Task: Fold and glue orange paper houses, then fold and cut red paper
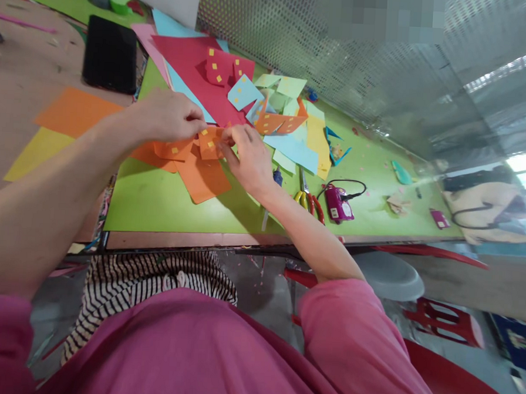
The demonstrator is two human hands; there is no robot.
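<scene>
Pink sleeves [345,319] sit nearest, the bare forearms angling inward over the green mat [143,205]. An orange sheet [206,179] lies just this side of the hands. The right hand [250,158] bends leftward, thumb and fingertips pinching the yellow-dotted orange piece [210,142], which is between both hands. The left hand [172,116], knuckles up, curls at its upper left; I cannot tell whether it pinches. Beyond lies a red sheet [193,61].

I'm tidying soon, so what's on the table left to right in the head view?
Yellow paper sheet, black rectangular device, held yellow-dotted orange paper, yellow-and-red-handled metal scissors, purple rectangular box.
</scene>
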